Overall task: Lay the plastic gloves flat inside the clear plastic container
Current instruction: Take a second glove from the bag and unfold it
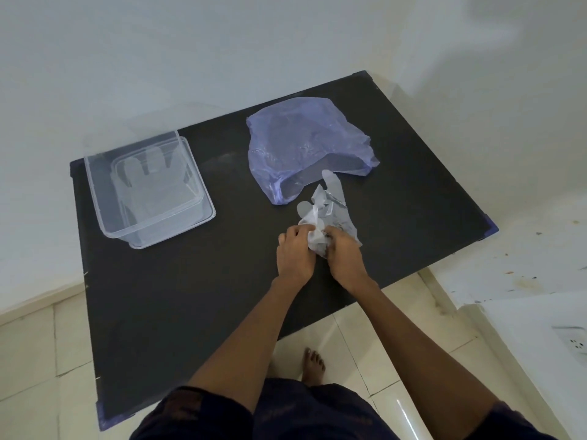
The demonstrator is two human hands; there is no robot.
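While crumpled, gloves (324, 217) between hands (317, 252).

a dark table (178, 296) stands on pale floor tiles (28, 354) against a plain white wall (222, 42).

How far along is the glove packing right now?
Partly done. At least one glove already lies flat inside the clear container. In hand: the left hand and right hand both grip a crumpled bunch of gloves on the black table, near the purple bag. Left: separating that bunch and laying each flat in the container.
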